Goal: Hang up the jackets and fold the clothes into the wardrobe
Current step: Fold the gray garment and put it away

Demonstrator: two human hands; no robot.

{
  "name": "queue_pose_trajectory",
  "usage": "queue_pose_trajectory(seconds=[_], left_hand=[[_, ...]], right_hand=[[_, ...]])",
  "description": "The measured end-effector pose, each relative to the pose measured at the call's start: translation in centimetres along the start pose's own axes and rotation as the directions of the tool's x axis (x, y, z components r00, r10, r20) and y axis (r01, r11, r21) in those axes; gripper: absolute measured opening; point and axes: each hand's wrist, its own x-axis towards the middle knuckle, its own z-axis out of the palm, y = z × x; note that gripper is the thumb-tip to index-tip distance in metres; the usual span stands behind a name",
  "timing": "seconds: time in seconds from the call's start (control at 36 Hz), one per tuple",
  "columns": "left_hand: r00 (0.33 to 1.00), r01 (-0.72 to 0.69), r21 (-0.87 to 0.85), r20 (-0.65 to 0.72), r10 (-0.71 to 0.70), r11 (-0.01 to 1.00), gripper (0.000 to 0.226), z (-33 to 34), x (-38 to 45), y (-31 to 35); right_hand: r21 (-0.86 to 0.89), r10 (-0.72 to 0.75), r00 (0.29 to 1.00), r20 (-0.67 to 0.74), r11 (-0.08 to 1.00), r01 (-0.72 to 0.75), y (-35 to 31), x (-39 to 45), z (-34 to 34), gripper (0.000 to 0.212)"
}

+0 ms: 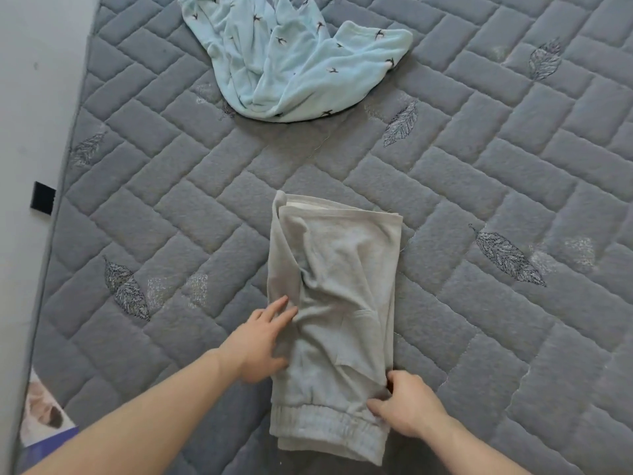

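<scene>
The left hand [255,341] lies flat on the left edge of the grey trousers [332,303], its fingers [277,308] straight and a little spread, pressing the cloth down. The right hand [406,406] has its fingers [378,406] curled and pinches the right edge of the trousers, just above the elastic waistband. The trousers are folded into a long narrow shape and lie on the grey quilted mattress [479,166] between the two hands. Further away on the mattress, well apart from the hands, a light blue garment [291,60] with small dark birds lies crumpled.
</scene>
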Motion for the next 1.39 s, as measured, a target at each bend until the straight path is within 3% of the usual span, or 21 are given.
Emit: queue_pose_trajectory(seconds=[0.08, 0.17, 0.22, 0.33, 0.39, 0.5, 0.56, 0.64, 0.69, 0.75, 0.89, 0.97, 1.14, 1.28, 1.39], left_hand=[[0.980, 0.004, -0.101, -0.196, -0.023, 0.995, 0.068, -1.8, 1.3, 0.2], [0.892, 0.057, -0.295, -0.414, -0.181, 0.954, 0.051, -4.6, 3.8, 0.4], [0.833, 0.080, -0.424, -0.468, -0.294, 0.902, 0.051, -6.9, 5.3, 1.0], [0.813, 0.126, -0.597, -0.395, -0.427, 0.792, 0.074, -10.9, 8.3, 1.9], [0.825, 0.116, -0.720, -0.313, -0.470, 0.684, 0.091, -12.0, 9.8, 2.1], [0.847, 0.042, -0.926, -0.166, -0.506, 0.375, 0.089, -12.7, 11.9, 3.0], [0.827, 0.024, -0.945, -0.164, -0.538, 0.325, 0.090, -12.8, 12.7, 2.8], [0.834, 0.039, -0.958, -0.125, -0.537, 0.283, 0.072, -13.1, 13.0, 2.0], [0.844, 0.006, -0.956, -0.153, -0.514, 0.293, 0.040, -13.2, 12.7, 1.5], [0.833, -0.058, -0.943, -0.227, -0.505, 0.327, 0.031, -13.3, 11.9, 1.0], [0.867, -0.218, -0.907, -0.349, -0.355, 0.361, 0.042, -12.4, 7.0, 0.6], [0.883, -0.267, -0.908, -0.365, -0.297, 0.321, 0.051, -10.5, 3.9, -0.5], [0.890, -0.300, -0.883, -0.395, -0.229, 0.360, 0.053, -6.9, -0.6, -2.1], [0.890, -0.284, -0.846, -0.408, -0.205, 0.452, 0.054, -3.8, -3.7, -1.3], [0.905, -0.234, -0.812, -0.383, -0.187, 0.535, 0.051, -0.7, -6.1, -0.8]], right_hand=[[0.131, -0.031, 0.999, -0.028, 0.991, 0.035, -1.6, 1.0, -3.2, 0.055], [0.277, -0.067, 0.954, -0.293, 0.949, 0.152, -3.4, 2.2, -6.9, 0.048], [0.378, -0.031, 0.890, -0.455, 0.898, 0.224, -4.7, 3.3, -9.4, 0.043], [0.580, 0.087, 0.888, -0.452, 0.785, 0.218, -6.8, 7.3, -13.6, 0.087], [0.672, 0.113, 0.908, -0.404, 0.710, 0.211, -8.2, 8.6, -14.6, 0.093], [0.758, 0.175, 0.909, -0.379, 0.623, 0.196, -10.5, 10.5, -14.9, 0.085], [0.764, 0.204, 0.898, -0.391, 0.616, 0.193, -10.9, 11.3, -14.7, 0.076], [0.768, 0.144, 0.909, -0.391, 0.595, 0.236, -11.5, 11.4, -14.8, 0.032], [0.744, 0.078, 0.902, -0.425, 0.597, 0.300, -11.7, 10.9, -15.0, 0.005], [0.708, 0.003, 0.883, -0.469, 0.599, 0.374, -11.4, 10.1, -15.0, 0.011], [0.616, -0.096, 0.810, -0.578, 0.599, 0.511, -9.5, 6.7, -14.2, 0.029], [0.554, -0.136, 0.793, -0.593, 0.646, 0.525, -7.8, 4.7, -12.8, 0.031], [0.378, -0.265, 0.750, -0.606, 0.733, 0.565, -6.1, 0.3, -9.9, 0.046], [0.310, -0.303, 0.800, -0.518, 0.805, 0.505, -4.1, -2.2, -7.1, 0.075], [0.122, -0.408, 0.798, -0.443, 0.854, 0.505, -2.3, -4.1, -4.6, 0.048]])
